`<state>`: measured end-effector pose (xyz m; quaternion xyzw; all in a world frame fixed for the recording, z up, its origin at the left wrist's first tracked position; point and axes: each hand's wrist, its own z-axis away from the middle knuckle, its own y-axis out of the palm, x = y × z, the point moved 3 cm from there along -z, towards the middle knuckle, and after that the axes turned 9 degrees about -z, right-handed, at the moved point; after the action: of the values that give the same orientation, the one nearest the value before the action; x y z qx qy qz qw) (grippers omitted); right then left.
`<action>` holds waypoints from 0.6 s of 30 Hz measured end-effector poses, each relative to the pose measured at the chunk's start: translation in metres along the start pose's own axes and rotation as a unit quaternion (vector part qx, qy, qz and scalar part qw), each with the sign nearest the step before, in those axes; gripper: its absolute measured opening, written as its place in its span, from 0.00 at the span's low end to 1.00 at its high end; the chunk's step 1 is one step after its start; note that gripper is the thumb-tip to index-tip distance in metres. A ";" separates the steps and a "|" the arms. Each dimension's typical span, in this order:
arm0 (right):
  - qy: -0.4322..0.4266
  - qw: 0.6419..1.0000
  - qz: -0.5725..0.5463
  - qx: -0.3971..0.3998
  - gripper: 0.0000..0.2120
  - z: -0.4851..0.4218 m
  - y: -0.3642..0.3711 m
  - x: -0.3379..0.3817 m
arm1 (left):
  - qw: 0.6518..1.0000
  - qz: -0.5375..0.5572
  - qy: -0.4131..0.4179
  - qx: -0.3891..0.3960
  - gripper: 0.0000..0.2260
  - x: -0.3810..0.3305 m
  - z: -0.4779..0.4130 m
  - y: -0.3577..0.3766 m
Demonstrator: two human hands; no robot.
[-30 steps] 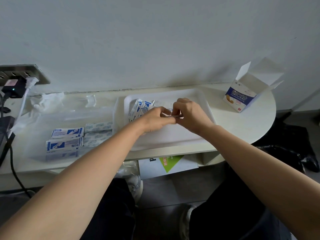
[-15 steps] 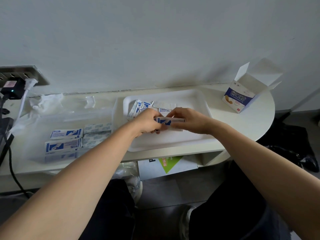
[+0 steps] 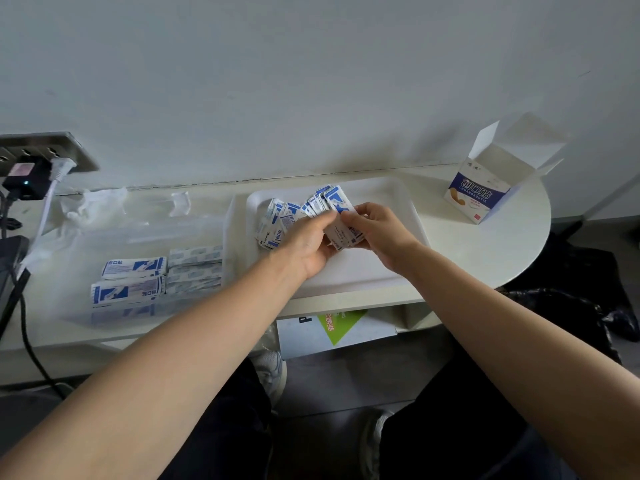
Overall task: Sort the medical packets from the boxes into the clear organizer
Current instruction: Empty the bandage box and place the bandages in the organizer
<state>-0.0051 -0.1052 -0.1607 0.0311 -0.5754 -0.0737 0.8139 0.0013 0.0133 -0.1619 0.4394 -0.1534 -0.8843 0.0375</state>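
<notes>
Over the white tray (image 3: 401, 206), left grip (image 3: 309, 244) and right grip (image 3: 380, 231) pinch fanned packets (image 3: 333, 199) together, likely squaring the stack.

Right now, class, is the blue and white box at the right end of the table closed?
No: the blue and white box stands on the table with its top flaps folded open.

Head cam, wide-angle, looks fwd & down, close over table (image 3: 502, 244).

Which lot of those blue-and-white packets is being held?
The fanned bunch over the white tray, held by left hand and right hand; the stacks in the clear organizer lie untouched.
</notes>
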 end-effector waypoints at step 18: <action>-0.005 0.997 0.061 -0.046 0.07 0.002 -0.012 -0.003 | 0.999 -0.020 0.009 -0.029 0.06 0.003 0.007 0.001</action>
<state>-0.0089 -0.1164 -0.1648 -0.0418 -0.5764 -0.0503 0.8145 -0.0061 0.0130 -0.1595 0.4493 -0.1188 -0.8848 0.0337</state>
